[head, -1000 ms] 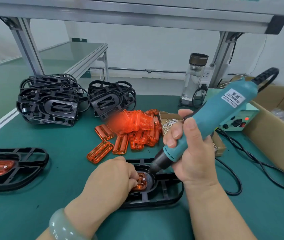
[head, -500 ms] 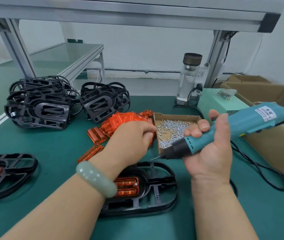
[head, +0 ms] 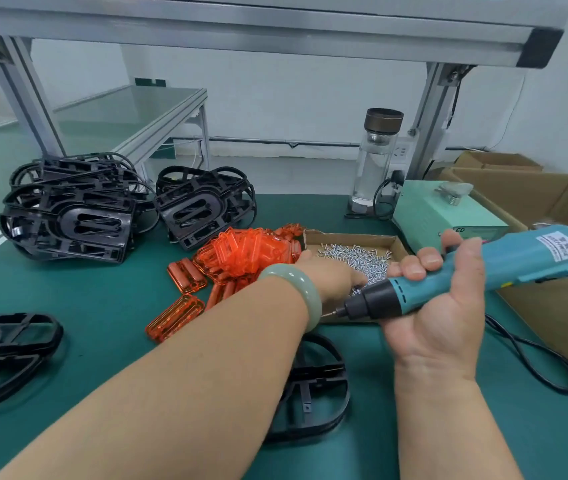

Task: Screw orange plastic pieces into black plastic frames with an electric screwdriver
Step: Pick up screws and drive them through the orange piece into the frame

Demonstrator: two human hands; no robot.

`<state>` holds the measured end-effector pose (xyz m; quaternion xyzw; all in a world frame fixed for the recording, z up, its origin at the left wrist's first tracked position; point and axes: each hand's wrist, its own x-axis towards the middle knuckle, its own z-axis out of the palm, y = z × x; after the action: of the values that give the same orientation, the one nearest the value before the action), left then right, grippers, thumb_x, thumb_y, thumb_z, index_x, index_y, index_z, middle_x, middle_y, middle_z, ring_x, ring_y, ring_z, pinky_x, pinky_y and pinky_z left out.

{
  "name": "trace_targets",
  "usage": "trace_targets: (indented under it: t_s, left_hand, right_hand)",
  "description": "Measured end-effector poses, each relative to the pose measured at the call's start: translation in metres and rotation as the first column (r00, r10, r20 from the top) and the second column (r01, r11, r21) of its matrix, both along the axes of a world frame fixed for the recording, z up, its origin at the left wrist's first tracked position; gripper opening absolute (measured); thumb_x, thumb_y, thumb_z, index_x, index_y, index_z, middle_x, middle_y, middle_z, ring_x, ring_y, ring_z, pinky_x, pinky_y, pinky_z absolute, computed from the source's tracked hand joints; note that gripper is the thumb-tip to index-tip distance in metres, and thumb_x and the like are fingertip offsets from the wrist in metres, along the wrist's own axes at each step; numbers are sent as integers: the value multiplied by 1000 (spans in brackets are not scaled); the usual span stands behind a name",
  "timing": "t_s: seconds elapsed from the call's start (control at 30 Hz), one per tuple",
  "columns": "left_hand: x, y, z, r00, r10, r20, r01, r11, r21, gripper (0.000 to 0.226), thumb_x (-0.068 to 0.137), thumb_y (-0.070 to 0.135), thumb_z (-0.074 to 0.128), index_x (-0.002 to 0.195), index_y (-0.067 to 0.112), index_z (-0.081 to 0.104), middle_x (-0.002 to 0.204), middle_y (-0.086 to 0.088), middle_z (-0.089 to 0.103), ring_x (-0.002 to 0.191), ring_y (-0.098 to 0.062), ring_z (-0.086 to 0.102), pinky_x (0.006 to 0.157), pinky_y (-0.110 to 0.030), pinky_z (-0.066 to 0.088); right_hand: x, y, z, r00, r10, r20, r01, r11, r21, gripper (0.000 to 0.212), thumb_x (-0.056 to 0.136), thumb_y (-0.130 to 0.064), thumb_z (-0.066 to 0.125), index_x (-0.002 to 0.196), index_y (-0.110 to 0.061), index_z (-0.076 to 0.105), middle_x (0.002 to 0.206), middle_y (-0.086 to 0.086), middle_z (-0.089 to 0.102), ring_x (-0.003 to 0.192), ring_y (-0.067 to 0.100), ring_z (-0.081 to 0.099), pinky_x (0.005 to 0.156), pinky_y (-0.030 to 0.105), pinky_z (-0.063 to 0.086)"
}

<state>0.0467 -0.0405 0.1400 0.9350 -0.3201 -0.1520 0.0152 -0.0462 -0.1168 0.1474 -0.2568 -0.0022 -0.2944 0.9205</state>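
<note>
- Orange plastic pieces (head: pixel 248 251): heaped mid-bench, between the stacked black frames (head: pixel 68 220) and the screw tray (head: pixel 345 236). A few lie loose on the green mat (head: pixel 102 306) just in front. Judged light, stiff and glossy, so probably slippery, and the thin ribs may crack if over-tightened. Best taken by the long edges.
- Work frame (head: pixel 313 393): black plastic, flat on the mat nearest the person and largely covered by the left forearm. Whether an orange piece sits in it cannot be told. Judged light and rigid, and apt to slide unless pressed down at the rim.
- Electric screwdriver (head: pixel 483 268): teal body, bit pointing left, clear of the work. Judged the heaviest item here.
- Right hand (head: pixel 442 306): palm up, fingers and thumb wrapped round the screwdriver.
- Left hand (head: pixel 331 271): reaches into the screw tray, close to the right hand. Its fingertips are hidden behind the driver's nose, so whether they pinch a screw cannot be told.
- Screws (head: pixel 355 258): small, loose and bright, apt to scatter.
- Also present: a second frame (head: pixel 9 355) holding an orange piece at far left, a glass bottle (head: pixel 376 168), a teal control box (head: pixel 442 216) and a cardboard carton (head: pixel 552 306).
- Obstructions: the left forearm lies over the work frame. The cable (head: pixel 535 358) trails right and may drag on the tool.
</note>
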Motion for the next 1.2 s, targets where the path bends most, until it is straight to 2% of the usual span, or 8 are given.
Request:
trace_targets:
  t_s: [0.07, 0.17, 0.43, 0.57, 0.83, 1.03, 1.13, 1.2]
  left_hand:
    - [1, -1, 2, 997, -46, 58, 44, 998, 34, 23, 93, 16, 46, 75, 31, 47, 86, 2, 59, 96, -25, 56, 81, -35, 36]
    - [0, -4, 6, 996, -52, 66, 50, 998, 43, 30, 92, 12, 48, 64, 23, 43, 63, 2, 44, 78, -28, 53, 74, -32, 44]
    - [-4, 6, -1, 971, 35, 237, 13, 980, -197, 14, 84, 7, 54, 78, 9, 67, 68, -6, 56, 75, -30, 57, 66, -33, 48]
    - [-7, 13, 4, 976, 87, 199, -7, 928, -372, 17, 88, 16, 58, 95, 18, 72, 97, -5, 71, 94, -23, 62, 81, -31, 48]
    - [-7, 16, 3, 976, 168, 142, -79, 871, -486, 12, 87, 25, 64, 91, 18, 74, 95, -3, 72, 91, -20, 63, 84, -32, 49]
    - [-3, 18, 0, 974, 208, 90, -123, 819, -560, 27, 90, 17, 60, 115, 22, 68, 112, -2, 69, 102, -17, 62, 91, -24, 43]
    - [-5, 20, 3, 969, 243, 51, -165, 783, -600, 16, 89, 19, 62, 101, 17, 72, 96, -3, 72, 89, -17, 66, 86, -27, 50]
    - [-7, 23, 5, 962, 272, -38, -225, 701, -676, 16, 92, 16, 57, 81, 16, 70, 79, -1, 71, 71, -11, 67, 68, -25, 54]
  right_hand:
    - [0, 0, 0, 1000, -3, 2, 3, 1000, -9, 19, 84, -40, 54, 92, -22, 53, 58, -11, 46, 47, 4, 43, 53, 18, 42]
    - [1, 1, -1, 1000, -9, 5, 9, 1000, -12, 18, 87, -39, 52, 92, -22, 53, 58, -11, 47, 47, 4, 43, 54, 18, 42]
    - [0, -4, -2, 1000, -17, 19, 17, 1000, -2, 16, 91, -39, 51, 92, -23, 53, 59, -12, 47, 48, 3, 44, 56, 18, 43]
    - [0, -5, -1, 999, -19, 29, 19, 1000, 14, 16, 91, -38, 51, 92, -22, 53, 58, -12, 47, 47, 3, 44, 56, 18, 44]
    - [0, -4, -2, 1000, -17, 20, 17, 1000, 17, 17, 92, -39, 50, 91, -22, 53, 59, -12, 46, 48, 3, 44, 55, 18, 43]
    - [1, -2, -3, 1000, -2, 24, 2, 1000, -3, 18, 87, -40, 53, 92, -22, 53, 58, -12, 47, 48, 3, 44, 56, 18, 43]
    - [2, -2, -3, 1000, -7, 17, 7, 1000, -9, 19, 84, -41, 55, 92, -23, 53, 59, -12, 47, 49, 4, 44, 56, 19, 42]
    - [1, -2, -3, 1000, -4, 15, 4, 1000, -4, 20, 84, -41, 55, 92, -23, 53, 59, -12, 47, 49, 3, 44, 56, 19, 42]
